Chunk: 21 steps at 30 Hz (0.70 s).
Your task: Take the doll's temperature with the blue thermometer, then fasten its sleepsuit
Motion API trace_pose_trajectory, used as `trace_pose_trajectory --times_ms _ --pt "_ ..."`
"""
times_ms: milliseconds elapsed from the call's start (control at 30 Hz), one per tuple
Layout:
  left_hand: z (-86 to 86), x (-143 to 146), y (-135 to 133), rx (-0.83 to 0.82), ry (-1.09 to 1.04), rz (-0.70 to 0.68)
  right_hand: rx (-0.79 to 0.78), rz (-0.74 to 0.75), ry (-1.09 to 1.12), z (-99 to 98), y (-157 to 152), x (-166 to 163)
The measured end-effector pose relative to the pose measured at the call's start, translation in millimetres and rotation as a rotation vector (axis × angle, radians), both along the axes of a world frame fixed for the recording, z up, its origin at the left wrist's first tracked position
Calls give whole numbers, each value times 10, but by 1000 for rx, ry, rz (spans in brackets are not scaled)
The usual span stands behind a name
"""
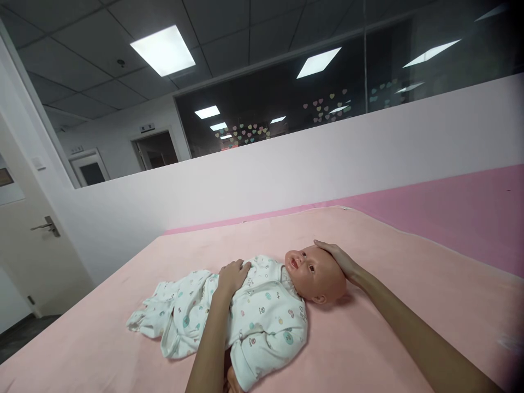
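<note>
One baby doll (262, 305) lies on its back in the lower middle of the frame, on a pink blanket (388, 327) that covers the table. It wears a white sleepsuit (262, 322) printed with small coloured figures; any lettering on them is too small to read. The left hand (233, 275) lies flat on the doll's chest, fingers loosely spread and gripping nothing. The right hand (338, 256) cups the top of the bald head, fingers curved over the crown. Behind the blanket runs a low white partition (286, 174). In the upper middle, many paper hearts (245, 134) dot a dark window. At the left edge, one door (28, 245) shows a lever handle.
</note>
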<state>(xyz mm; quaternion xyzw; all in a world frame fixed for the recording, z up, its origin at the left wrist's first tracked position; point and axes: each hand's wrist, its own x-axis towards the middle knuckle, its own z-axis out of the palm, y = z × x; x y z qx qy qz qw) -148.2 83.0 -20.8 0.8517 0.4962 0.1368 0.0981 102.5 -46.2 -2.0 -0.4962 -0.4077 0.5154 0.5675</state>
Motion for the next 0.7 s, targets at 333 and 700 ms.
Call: trace_pose_trajectory --times_ms 333,700 --pt "-9 -13 31 -49 14 -36 216 -171 -132 -53 266 189" --pt "-30 -17 51 -61 17 -16 -3 -45 25 -114 29 -35"
